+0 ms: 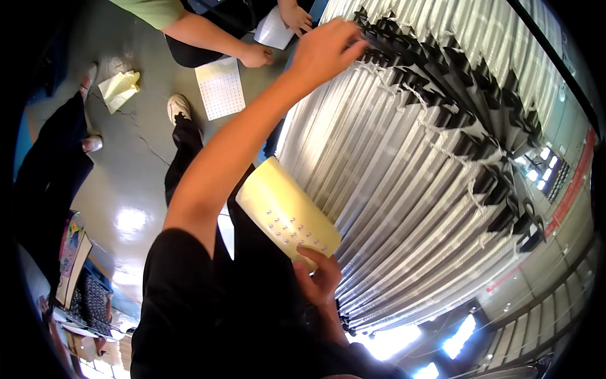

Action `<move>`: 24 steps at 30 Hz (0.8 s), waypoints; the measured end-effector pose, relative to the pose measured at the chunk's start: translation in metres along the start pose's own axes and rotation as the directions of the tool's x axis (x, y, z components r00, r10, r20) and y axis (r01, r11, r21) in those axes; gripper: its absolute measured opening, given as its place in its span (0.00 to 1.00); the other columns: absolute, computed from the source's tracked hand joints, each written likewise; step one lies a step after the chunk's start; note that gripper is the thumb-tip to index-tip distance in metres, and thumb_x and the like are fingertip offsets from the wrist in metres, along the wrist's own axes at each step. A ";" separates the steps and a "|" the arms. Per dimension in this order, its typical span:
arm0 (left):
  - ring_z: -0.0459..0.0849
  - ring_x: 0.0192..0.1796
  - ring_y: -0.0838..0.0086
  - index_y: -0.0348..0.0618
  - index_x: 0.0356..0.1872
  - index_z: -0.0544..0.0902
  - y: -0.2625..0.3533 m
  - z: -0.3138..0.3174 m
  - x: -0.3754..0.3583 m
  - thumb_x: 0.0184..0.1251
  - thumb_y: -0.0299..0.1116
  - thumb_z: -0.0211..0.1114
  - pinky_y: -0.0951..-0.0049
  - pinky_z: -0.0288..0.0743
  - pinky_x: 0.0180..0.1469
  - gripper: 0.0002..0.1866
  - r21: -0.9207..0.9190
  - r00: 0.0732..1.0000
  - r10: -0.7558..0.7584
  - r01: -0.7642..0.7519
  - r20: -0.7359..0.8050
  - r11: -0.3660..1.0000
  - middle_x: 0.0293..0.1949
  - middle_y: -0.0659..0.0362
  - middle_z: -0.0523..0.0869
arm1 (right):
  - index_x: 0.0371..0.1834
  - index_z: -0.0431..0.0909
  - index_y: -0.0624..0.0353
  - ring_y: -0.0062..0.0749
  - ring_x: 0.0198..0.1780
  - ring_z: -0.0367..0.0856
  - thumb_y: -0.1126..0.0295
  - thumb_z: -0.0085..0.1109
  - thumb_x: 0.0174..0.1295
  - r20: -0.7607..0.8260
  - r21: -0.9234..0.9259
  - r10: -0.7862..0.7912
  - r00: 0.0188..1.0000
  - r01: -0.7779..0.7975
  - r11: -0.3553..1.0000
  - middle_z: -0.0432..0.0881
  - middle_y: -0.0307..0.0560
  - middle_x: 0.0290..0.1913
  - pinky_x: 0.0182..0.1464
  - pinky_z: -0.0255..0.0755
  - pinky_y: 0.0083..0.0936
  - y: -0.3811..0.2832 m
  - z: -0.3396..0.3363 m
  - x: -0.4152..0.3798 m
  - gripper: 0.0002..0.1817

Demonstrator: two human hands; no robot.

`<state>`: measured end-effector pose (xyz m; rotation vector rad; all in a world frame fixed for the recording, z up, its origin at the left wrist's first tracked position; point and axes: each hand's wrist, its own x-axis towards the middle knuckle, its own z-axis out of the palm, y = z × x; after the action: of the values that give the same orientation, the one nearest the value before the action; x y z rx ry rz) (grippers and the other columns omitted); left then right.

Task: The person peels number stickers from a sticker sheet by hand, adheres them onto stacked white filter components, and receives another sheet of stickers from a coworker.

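My left hand [338,47] reaches out to the far end of a packed row of long items in clear plastic [385,158]. Its fingers are bent together beside the black upper ends [435,76] of these items; whatever they pinch is hidden. White strings [416,95] run among the black ends. Closer to my body, my right hand [320,278] grips the lower edge of a curved yellow sheet [284,202] printed with rows of the number 2. The sheet is beside the plastic-covered row.
Another person's hands [255,55] are near a white sheet [274,28] at the top. Another number-covered sheet [221,88] and a crumpled yellow paper [118,90] are at upper left. A dark bar [555,60] crosses the upper right. Someone's dark-trousered legs [47,158] are at left.
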<state>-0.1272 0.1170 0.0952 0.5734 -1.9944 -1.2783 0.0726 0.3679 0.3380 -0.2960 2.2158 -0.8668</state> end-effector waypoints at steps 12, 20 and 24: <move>0.83 0.36 0.67 0.39 0.38 0.86 0.177 -0.232 -0.188 0.57 0.26 0.72 0.72 0.77 0.38 0.08 0.133 0.917 -0.332 0.308 0.223 0.942 0.36 0.54 0.83 | 0.51 0.83 0.62 0.26 0.49 0.82 0.76 0.66 0.60 -0.276 0.124 0.059 0.959 -0.025 0.992 0.86 0.47 0.46 0.55 0.73 0.24 0.008 0.002 -0.005 0.15; 0.80 0.49 0.62 0.48 0.45 0.86 0.233 -0.285 -0.196 0.53 0.34 0.74 0.63 0.71 0.52 0.16 0.200 0.918 -0.060 -0.021 0.391 0.980 0.49 0.60 0.82 | 0.57 0.79 0.63 0.28 0.53 0.79 0.80 0.63 0.60 -0.257 0.298 0.035 0.966 0.045 0.953 0.83 0.48 0.52 0.57 0.72 0.23 -0.016 0.033 -0.039 0.20; 0.80 0.50 0.67 0.47 0.46 0.86 0.266 -0.311 -0.201 0.55 0.34 0.73 0.64 0.72 0.52 0.16 0.136 0.897 -0.024 -0.041 0.442 0.990 0.50 0.62 0.83 | 0.57 0.78 0.63 0.26 0.51 0.80 0.81 0.63 0.60 -0.225 0.376 0.015 0.974 0.073 0.924 0.83 0.48 0.52 0.54 0.74 0.21 -0.052 0.045 -0.069 0.20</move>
<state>0.2383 0.1765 0.3599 0.3562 -2.4761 -1.3588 0.1508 0.3371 0.3875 -0.0442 2.1842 -1.3818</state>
